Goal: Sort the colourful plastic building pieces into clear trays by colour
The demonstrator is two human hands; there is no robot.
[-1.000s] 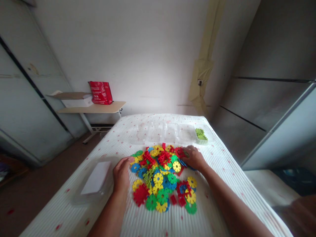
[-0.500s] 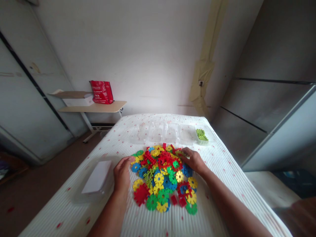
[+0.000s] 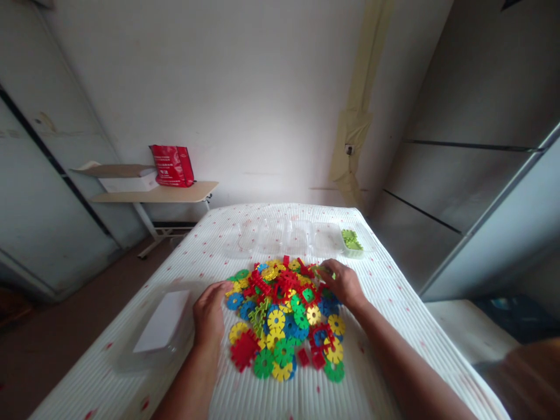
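Note:
A heap of flat plastic building pieces (image 3: 284,315) in red, yellow, green and blue lies on a white ribbed bedspread (image 3: 385,280). My left hand (image 3: 209,315) rests at the heap's left edge, fingers curled loosely against the pieces. My right hand (image 3: 343,283) is at the heap's upper right, fingers pinched on a light green piece (image 3: 326,270). Behind the heap stands a row of clear plastic boxes (image 3: 284,236); the rightmost small box (image 3: 351,240) holds light green pieces.
A clear lidded container with a white sheet inside (image 3: 161,324) sits left of my left hand. A small side table (image 3: 153,193) by the wall carries a red bag (image 3: 172,165) and a flat box. Grey wardrobe panels flank both sides.
My right hand slid left along the heap's upper right edge and pinched a light green piece. My left hand stayed put. The camera turned slightly.

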